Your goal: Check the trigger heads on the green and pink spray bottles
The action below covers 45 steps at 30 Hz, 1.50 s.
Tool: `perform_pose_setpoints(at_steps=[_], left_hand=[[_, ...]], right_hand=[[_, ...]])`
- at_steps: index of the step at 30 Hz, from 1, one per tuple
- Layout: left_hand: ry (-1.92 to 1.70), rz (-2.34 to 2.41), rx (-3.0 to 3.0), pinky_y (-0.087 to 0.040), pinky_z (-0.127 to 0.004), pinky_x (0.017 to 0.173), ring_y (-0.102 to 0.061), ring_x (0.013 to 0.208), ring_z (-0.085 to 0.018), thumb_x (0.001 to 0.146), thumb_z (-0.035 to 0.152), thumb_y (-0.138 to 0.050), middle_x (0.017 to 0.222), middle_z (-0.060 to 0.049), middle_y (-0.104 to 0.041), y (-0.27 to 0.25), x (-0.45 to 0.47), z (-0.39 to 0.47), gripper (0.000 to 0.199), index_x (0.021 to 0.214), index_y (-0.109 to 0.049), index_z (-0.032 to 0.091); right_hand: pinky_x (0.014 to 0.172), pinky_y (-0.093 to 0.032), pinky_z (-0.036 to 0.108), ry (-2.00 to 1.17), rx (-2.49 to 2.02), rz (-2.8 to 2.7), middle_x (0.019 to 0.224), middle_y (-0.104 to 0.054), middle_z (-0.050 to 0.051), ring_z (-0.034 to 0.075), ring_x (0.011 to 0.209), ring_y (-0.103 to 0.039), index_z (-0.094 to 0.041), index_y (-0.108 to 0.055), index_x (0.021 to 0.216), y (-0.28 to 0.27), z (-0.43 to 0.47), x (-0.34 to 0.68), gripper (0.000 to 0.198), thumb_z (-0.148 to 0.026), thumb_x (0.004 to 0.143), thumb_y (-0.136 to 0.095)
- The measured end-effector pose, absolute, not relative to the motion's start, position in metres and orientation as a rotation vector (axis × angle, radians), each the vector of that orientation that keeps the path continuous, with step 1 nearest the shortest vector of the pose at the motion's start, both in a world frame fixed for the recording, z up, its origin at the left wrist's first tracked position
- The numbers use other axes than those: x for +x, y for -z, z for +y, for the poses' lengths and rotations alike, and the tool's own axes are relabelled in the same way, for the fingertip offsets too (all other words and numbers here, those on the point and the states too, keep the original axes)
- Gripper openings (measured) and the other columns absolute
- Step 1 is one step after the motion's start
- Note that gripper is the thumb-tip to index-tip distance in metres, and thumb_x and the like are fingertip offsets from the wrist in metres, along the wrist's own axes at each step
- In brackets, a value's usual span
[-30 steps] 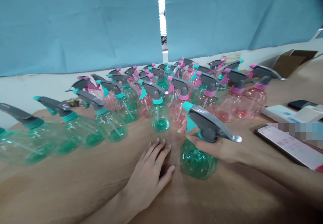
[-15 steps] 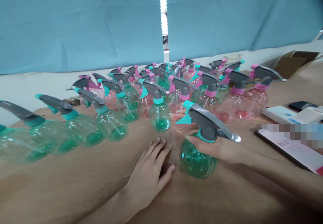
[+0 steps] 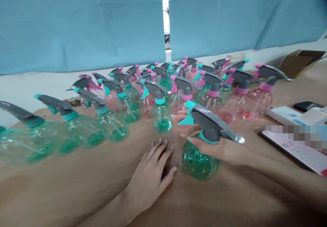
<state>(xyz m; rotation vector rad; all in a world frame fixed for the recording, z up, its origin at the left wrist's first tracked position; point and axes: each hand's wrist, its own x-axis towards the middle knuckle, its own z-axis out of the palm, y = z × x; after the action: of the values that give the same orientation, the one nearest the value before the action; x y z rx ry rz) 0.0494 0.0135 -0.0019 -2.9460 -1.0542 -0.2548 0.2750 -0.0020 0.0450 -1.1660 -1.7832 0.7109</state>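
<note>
My right hand (image 3: pixel 219 150) is closed around the neck of a clear green spray bottle (image 3: pixel 200 162) with a grey head and a turquoise nozzle, trigger and collar. The bottle's nozzle points left and its lever points right; my fingers behind it are partly hidden. Flat on the brown tabletop (image 3: pixel 84 189), just left of that bottle, lies my left hand (image 3: pixel 150 176), fingers spread and holding nothing. Beyond my left fingertips stands another green spray bottle (image 3: pixel 162 118), apart from both hands.
Several green spray bottles (image 3: pixel 112 128) line the left side. Pink spray bottles (image 3: pixel 258 101) and more green ones crowd the back. At right lie a phone (image 3: pixel 291 148), a white device (image 3: pixel 288 116) and a dark object (image 3: pixel 309 106). A cardboard box (image 3: pixel 293 65) stands behind them, near a blue curtain (image 3: pixel 76 26).
Almost nothing differs. The view has shifted very slightly; both hands and the held spray bottle stay in place.
</note>
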Motion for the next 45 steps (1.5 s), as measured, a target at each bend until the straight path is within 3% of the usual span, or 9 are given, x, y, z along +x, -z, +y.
perform_pose_setpoints(at_steps=[22,29,35,40,45], left_hand=[[0.263,-1.037,-2.931,-0.032,-0.047,0.107,-0.033,0.134,-0.027,0.097,0.038,-0.042,0.144,-0.012,-0.041,0.003,0.048,0.013,0.047,0.136,-0.043,0.012],[0.256,-1.032,-2.924,-0.031,-0.047,0.108,-0.033,0.134,-0.027,0.097,0.038,-0.042,0.144,-0.012,-0.040,0.004,0.048,0.014,0.048,0.137,-0.042,0.012],[0.253,-1.034,-2.934,-0.032,-0.047,0.107,-0.033,0.134,-0.026,0.097,0.038,-0.042,0.144,-0.012,-0.041,0.004,0.048,0.014,0.047,0.137,-0.042,0.012],[0.257,-1.048,-2.929,-0.031,-0.046,0.108,-0.035,0.133,-0.027,0.097,0.038,-0.043,0.143,-0.012,-0.042,0.002,0.049,0.014,0.047,0.136,-0.043,0.012],[0.266,-1.048,-2.934,-0.031,-0.046,0.108,-0.034,0.134,-0.026,0.097,0.038,-0.043,0.144,-0.011,-0.041,0.002,0.049,0.013,0.047,0.137,-0.042,0.013]], right_hand=[[0.063,-0.055,0.029,-0.772,-1.135,-1.754,0.087,-0.064,0.001,0.017,0.077,-0.063,-0.026,-0.061,0.082,-0.041,0.000,0.274,0.007,-0.028,0.082,-0.055],[0.055,-0.054,0.025,-0.759,-1.187,-1.779,0.085,-0.067,-0.001,0.015,0.073,-0.066,-0.027,-0.059,0.086,-0.047,-0.002,0.277,0.007,-0.024,0.082,-0.055],[0.047,-0.052,0.022,-0.666,-1.205,-1.741,0.083,-0.069,-0.004,0.013,0.062,-0.066,-0.029,-0.055,0.094,-0.055,-0.005,0.273,0.019,-0.018,0.079,-0.056],[0.059,-0.056,0.022,-0.703,-1.157,-1.725,0.086,-0.069,-0.004,0.013,0.068,-0.068,-0.027,-0.051,0.095,-0.063,-0.006,0.269,0.023,-0.016,0.075,-0.054],[0.065,-0.057,0.030,-0.702,-1.229,-1.728,0.087,-0.070,0.001,0.022,0.084,-0.069,-0.027,-0.058,0.101,-0.057,-0.004,0.268,0.025,-0.024,0.077,-0.053]])
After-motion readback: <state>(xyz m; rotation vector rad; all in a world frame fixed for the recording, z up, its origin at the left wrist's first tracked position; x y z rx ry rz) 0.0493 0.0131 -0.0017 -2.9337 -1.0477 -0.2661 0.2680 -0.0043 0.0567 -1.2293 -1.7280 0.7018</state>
